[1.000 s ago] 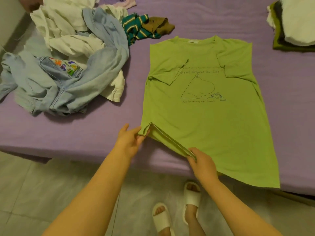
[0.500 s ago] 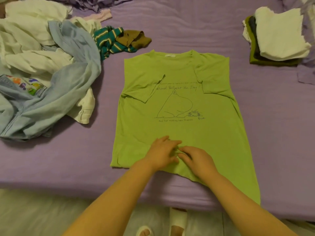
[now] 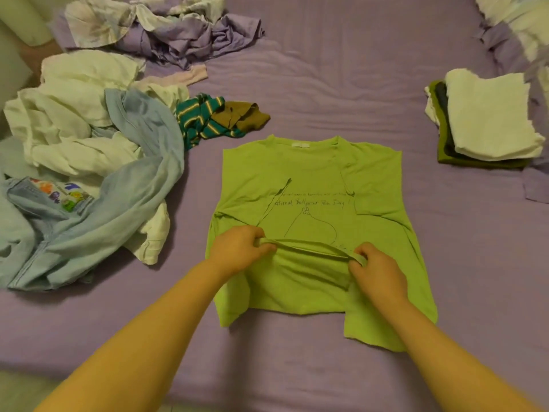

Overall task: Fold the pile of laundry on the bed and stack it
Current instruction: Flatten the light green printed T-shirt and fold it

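Observation:
A lime green T-shirt (image 3: 315, 179) lies flat on the purple bed (image 3: 326, 84), both sleeves folded inward over its printed front. Its bottom hem is lifted and carried up over the body. My left hand (image 3: 239, 249) pinches the left end of that hem, and my right hand (image 3: 377, 270) pinches the right end. An unfolded pile of laundry (image 3: 89, 162), with white garments and pale blue denim, sits at the left. A stack of folded clothes (image 3: 487, 120), white on top of dark green, stands at the right.
A striped teal garment (image 3: 205, 117) and a brown one (image 3: 243, 114) lie just beyond the T-shirt's collar. Crumpled lilac bedding (image 3: 178, 28) is bunched at the far left, more bedding (image 3: 517, 28) at the far right. The bed's near edge runs along the bottom.
Both hands gripped the hem at the near edge, came together on the shirt, then spread apart and carried the hem up over the shirt's lower half. The camera moved forward over the bed.

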### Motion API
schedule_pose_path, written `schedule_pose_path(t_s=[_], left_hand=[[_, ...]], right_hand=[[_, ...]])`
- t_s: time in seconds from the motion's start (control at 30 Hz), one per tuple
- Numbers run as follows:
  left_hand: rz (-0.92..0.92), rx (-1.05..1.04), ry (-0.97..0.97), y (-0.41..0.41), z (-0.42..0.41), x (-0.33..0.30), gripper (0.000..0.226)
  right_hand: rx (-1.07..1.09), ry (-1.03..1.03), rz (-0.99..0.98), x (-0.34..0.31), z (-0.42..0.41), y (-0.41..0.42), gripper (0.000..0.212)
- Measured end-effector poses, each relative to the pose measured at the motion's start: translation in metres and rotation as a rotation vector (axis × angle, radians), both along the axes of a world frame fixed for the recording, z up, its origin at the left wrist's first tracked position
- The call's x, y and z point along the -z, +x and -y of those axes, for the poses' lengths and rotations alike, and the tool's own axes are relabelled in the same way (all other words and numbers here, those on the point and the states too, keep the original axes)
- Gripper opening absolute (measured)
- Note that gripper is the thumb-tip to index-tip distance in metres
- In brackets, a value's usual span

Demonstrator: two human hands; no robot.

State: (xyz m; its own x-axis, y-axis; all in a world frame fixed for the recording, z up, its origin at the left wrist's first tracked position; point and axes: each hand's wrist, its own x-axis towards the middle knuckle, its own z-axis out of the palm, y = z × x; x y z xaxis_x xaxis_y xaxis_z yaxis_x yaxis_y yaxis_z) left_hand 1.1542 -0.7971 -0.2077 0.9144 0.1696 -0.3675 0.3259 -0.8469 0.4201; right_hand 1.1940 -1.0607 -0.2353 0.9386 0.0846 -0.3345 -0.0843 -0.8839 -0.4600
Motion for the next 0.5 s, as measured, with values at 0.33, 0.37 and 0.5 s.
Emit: schedule_pose_path(t_s=[0.33, 0.37, 0.5], left_hand=[[0.026, -0.143, -0.463, 0.115, -0.078, -0.008, 0.014], [0.007, -0.147, -0.501, 0.124, -0.084, -0.005, 0.013], [-0.025, -0.156, -0.574, 0.150, -0.097, 0.008, 0.016]], right_hand=[[0.012, 0.494, -0.215, -0.026, -0.031, 0.119, 0.021], [0.031, 0.531, -0.230, -0.027, -0.036, 0.128, 0.020], [0.128, 0.599, -0.194, -0.024, -0.051, 0.155, 0.016]])
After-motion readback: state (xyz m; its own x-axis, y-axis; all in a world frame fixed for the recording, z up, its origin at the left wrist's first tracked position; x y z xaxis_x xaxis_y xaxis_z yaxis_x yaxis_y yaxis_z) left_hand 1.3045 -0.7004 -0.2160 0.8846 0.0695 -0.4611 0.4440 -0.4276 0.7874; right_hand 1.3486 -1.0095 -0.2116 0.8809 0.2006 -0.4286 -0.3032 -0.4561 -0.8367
